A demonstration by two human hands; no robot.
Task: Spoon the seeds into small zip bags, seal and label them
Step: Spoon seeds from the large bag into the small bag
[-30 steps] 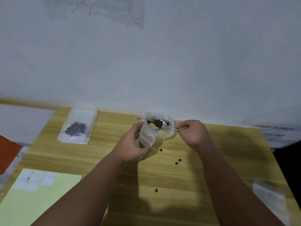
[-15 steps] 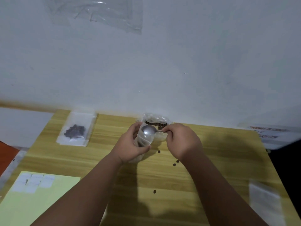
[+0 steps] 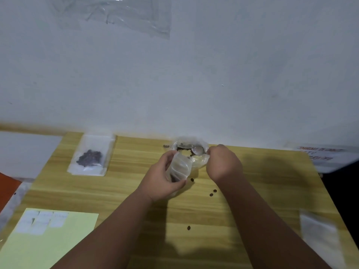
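My right hand [image 3: 223, 165] pinches the spoon [image 3: 197, 150], bowl sunk in the seeds [image 3: 181, 148] at the wall [image 3: 233, 74], and my left hand [image 3: 161, 179] grips the small bag [image 3: 178, 167] open just beside them, so I'd lift a modest, level scoop straight across.

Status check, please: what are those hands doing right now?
Left hand grips small zip bag. Right hand holds spoon at the seed pouch. Loose seeds on table.

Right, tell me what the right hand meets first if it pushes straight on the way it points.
The right hand points its spoon into the open seed bag; it would likely meet the seeds there first, though depth is unclear.
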